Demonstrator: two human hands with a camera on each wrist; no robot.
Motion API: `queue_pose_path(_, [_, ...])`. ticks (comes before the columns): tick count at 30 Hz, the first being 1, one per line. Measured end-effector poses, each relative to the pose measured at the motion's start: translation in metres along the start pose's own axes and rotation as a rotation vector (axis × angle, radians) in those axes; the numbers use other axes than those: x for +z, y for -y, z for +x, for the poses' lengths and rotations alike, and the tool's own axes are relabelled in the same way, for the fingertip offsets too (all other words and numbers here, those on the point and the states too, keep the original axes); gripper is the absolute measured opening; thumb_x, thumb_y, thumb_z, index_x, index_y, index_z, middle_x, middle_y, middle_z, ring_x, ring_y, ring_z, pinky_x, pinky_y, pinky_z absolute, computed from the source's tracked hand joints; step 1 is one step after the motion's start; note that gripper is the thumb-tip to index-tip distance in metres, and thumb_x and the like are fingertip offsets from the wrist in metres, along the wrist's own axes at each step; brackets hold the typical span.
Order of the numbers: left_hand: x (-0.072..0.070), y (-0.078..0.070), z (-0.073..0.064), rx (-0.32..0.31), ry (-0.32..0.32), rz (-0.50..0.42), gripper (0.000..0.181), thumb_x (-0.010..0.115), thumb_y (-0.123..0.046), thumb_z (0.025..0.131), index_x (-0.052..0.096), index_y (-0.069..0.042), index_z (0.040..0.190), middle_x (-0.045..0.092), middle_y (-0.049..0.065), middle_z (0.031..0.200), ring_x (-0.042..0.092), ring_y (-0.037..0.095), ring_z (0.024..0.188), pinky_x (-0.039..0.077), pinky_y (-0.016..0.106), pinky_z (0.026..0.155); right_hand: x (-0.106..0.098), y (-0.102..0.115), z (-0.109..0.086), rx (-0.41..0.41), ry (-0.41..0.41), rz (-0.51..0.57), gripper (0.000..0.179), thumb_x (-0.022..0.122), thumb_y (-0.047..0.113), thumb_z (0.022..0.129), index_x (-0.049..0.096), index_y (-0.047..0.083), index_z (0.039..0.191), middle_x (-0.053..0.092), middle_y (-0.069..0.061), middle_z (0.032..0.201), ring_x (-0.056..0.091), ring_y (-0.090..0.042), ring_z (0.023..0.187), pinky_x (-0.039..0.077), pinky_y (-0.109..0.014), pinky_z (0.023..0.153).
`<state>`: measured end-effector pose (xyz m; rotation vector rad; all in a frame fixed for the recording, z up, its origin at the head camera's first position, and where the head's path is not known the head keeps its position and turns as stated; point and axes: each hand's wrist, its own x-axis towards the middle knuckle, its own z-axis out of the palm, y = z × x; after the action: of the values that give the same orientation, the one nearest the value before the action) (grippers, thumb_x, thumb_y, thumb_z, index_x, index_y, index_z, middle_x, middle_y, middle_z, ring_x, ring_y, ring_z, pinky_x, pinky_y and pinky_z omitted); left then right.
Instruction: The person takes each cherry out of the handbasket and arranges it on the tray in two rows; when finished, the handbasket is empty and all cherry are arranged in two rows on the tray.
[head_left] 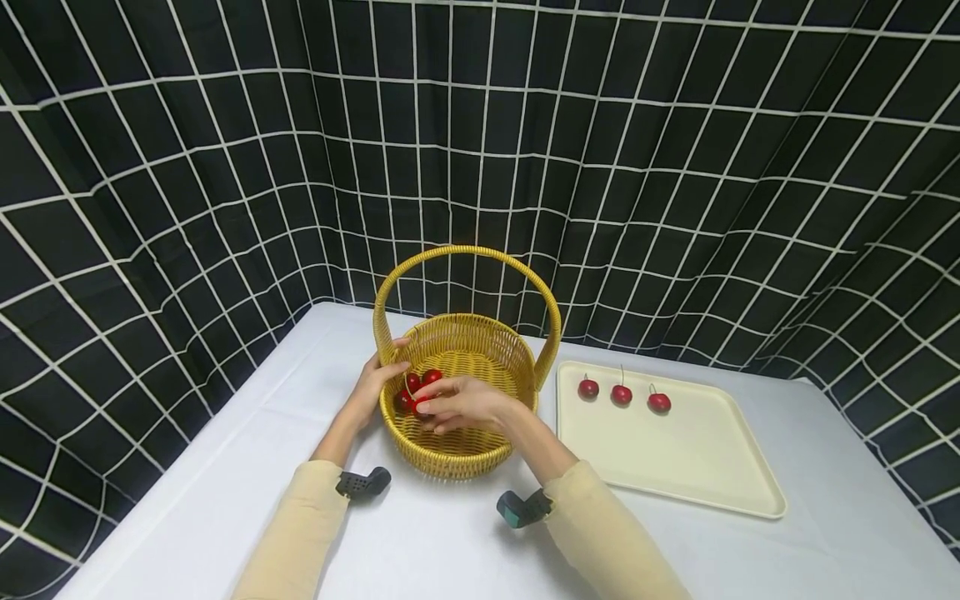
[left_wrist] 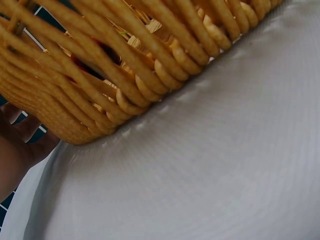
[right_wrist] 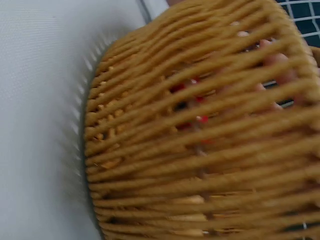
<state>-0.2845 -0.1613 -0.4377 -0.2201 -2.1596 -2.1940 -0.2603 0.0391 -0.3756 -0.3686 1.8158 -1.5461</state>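
Note:
A yellow wicker basket (head_left: 450,465) with a tall arched handle stands on the white table. My left hand (head_left: 367,390) grips its left rim, thumb over the edge and fingers on the outer side. In the left wrist view part of that hand (left_wrist: 20,145) shows beside the woven wall. Several red cherries (head_left: 432,377) are gathered at the basket's left inside. My right hand (head_left: 472,402) reaches in over the front and pinches a cherry (head_left: 422,407) at its fingertips. In the right wrist view the weave (right_wrist: 200,150) mostly hides the right hand and the cherries.
To the right of the basket lies a cream tray (head_left: 675,458). Three cherries with stems, one of them a cherry (head_left: 621,395) in the middle, sit in a row near its back edge. A black curtain (head_left: 465,167) with a white grid hangs behind the table.

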Motion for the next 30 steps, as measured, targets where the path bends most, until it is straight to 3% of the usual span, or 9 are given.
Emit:
queue_pose_path(7, [-0.001, -0.001, -0.001, -0.022, 0.001, -0.005, 0.049, 0.050, -0.012, 0.094, 0.039, -0.006, 0.142, 0.034, 0.016, 0.148, 0.029, 0.031, 0.135, 0.016, 0.045, 0.112, -0.014, 0.007, -0.022, -0.081, -0.031, -0.066, 0.035, 0.068, 0.008, 0.088, 0.059, -0.003, 0.119, 0.065, -0.016, 0.099, 0.063, -0.037, 0.099, 0.050, -0.045, 0.087])
queue_pose_path(18, [-0.003, -0.004, -0.002, -0.100, 0.021, -0.040, 0.050, 0.048, -0.007, 0.096, 0.034, -0.004, 0.144, 0.026, 0.017, 0.152, 0.024, 0.033, 0.138, 0.011, 0.045, 0.113, -0.048, 0.005, -0.065, -0.153, -0.110, -0.107, 0.042, 0.071, 0.013, 0.087, 0.056, 0.000, 0.124, 0.061, -0.014, 0.106, 0.064, -0.027, 0.097, 0.051, -0.039, 0.087])
queue_pose_path(30, [-0.001, -0.003, -0.002, -0.035, 0.002, -0.017, 0.049, 0.049, -0.010, 0.095, 0.038, -0.005, 0.142, 0.035, 0.017, 0.147, 0.030, 0.032, 0.135, 0.014, 0.045, 0.113, -0.081, -0.002, -0.112, -0.244, -0.193, -0.167, 0.047, 0.070, 0.017, 0.088, 0.053, -0.002, 0.127, 0.060, -0.016, 0.115, 0.062, -0.028, 0.103, 0.048, -0.039, 0.091])
